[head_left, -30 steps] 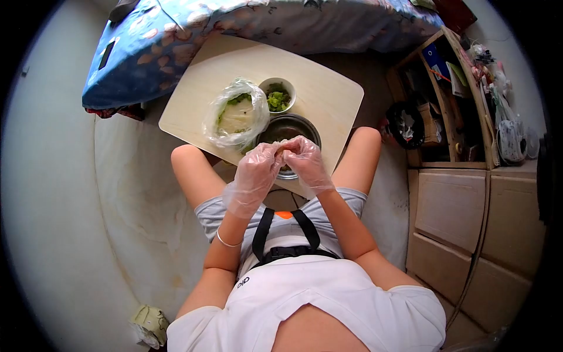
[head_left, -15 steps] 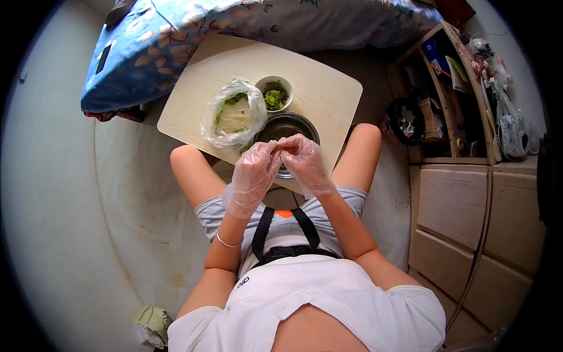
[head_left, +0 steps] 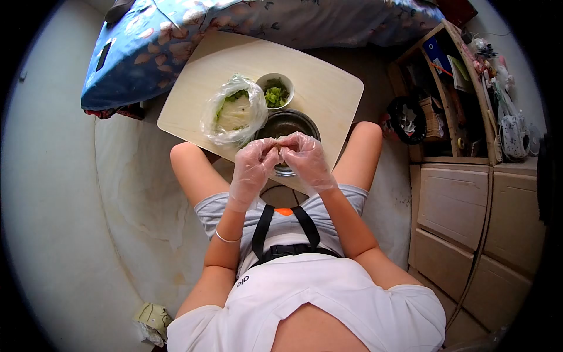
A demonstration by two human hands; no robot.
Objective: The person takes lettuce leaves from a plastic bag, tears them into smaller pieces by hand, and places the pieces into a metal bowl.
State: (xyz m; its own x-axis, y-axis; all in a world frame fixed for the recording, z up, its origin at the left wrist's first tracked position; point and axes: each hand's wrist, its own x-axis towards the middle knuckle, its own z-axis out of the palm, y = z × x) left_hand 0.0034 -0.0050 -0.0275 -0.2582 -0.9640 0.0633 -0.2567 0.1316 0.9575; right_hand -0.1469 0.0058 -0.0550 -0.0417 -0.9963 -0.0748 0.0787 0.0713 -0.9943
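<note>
Both my left hand (head_left: 255, 167) and my right hand (head_left: 305, 158) wear clear plastic gloves. They meet fingertip to fingertip over the near part of a metal bowl (head_left: 316, 130). The fingers of each are pinched together; whatever sits between them is too small and hidden to name. Dark contents show in the metal bowl. Beyond it stands a white bowl (head_left: 288, 83) with green leafy vegetable pieces (head_left: 275, 95). To the left, an open clear plastic bag (head_left: 214, 126) holds something pale, with green leaves around it.
The bowls and bag stand on a light wooden table (head_left: 328, 76) in front of my knees. Behind it is a bed with a blue floral cover (head_left: 158, 47). A wooden shelf (head_left: 451, 76) and a black-lined bin (head_left: 406, 120) are on the right.
My hands stay together over the metal bowl, with small shifts of the fingers and wrists. The bowls and the bag stay in place on the table.
</note>
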